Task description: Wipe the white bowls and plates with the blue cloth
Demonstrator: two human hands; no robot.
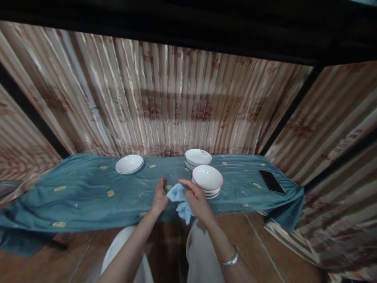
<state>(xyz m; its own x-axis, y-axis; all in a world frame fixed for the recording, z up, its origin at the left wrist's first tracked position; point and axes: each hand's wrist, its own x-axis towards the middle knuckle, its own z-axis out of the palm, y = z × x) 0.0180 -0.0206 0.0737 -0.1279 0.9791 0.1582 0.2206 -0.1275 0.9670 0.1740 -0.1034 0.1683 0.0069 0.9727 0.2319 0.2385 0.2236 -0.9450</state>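
Observation:
A light blue cloth (185, 212) hangs crumpled from my right hand (198, 199), which is closed on it with the index finger stretched out along its top. My left hand (160, 199) is held up with its fingers extended, right beside the cloth's left corner; whether it touches the cloth is hard to make out. Just beyond my right hand stands a stack of white bowls with red rims (207, 177). Behind it is another stack of white dishes (198, 157), the top one with a small red print. White shallow dishes (129, 164) sit at the left.
A table with a shiny teal cloth (88, 196) stretches across in front of me. Near its right end lies a black phone (271, 181). Patterned curtains (176, 102) hang behind and at the sides, between dark frame posts (294, 106). Brown tiles (250, 243) cover the floor.

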